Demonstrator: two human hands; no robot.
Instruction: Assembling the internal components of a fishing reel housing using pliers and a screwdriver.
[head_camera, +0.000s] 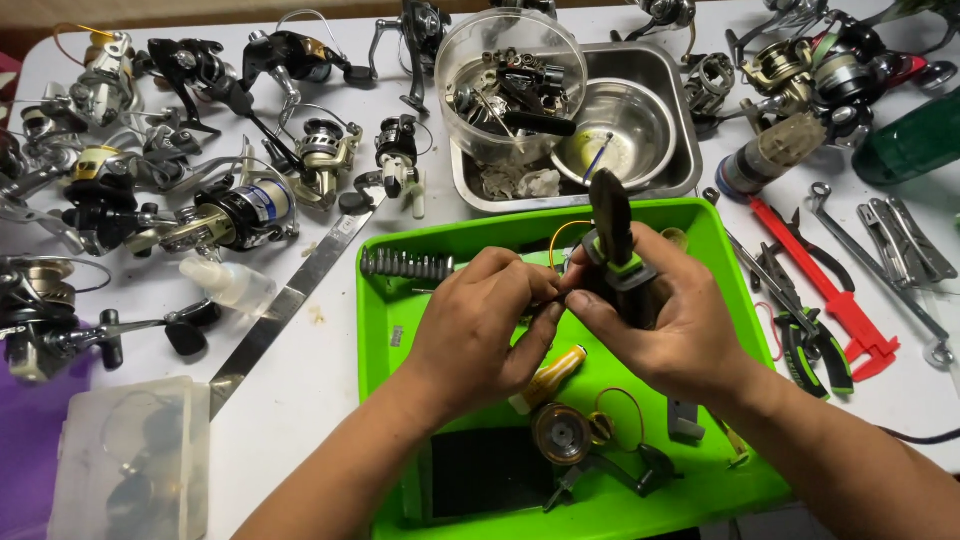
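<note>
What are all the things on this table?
fishing reels: many, black, silver and gold, across the table's left and top
green tray: one, centre
bit strip: one, grey, tray's upper left
black pad: one, tray's bottom
clear tub: one, full of dark parts, top centre
steel pan: one, top centre, holding a steel bowl
red caliper: one, right
wrenches: several, silver, far right
steel ruler: one, left of tray
plastic box: one, clear, bottom left
left hand: pinching a small part
right hand: holding a black-and-green reel body
</note>
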